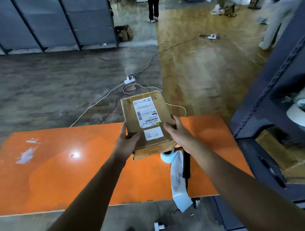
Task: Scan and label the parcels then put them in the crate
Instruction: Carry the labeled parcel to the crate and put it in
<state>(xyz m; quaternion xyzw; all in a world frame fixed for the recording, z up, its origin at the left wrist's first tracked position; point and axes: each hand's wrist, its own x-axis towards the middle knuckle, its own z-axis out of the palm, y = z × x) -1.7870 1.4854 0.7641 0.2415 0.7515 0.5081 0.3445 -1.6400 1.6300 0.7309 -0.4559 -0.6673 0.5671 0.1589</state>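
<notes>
Cardboard parcel (147, 126), flat, two white labels; left hand (126, 142), right hand (178, 133) grip clamped on edges above glossy orange table (53, 176)

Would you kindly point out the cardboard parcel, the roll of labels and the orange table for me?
cardboard parcel (151, 142): head view, bare cardboard on its top face.
roll of labels (167, 158): head view, the wound roll below the parcel.
orange table (62, 175): head view, bare part of the tabletop.

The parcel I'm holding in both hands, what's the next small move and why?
Probably carry the parcel toward the crate. Both the left hand and right hand grip it above the orange table, and it already shows a shipping label plus a small white sticker. No crate is in view.
</notes>
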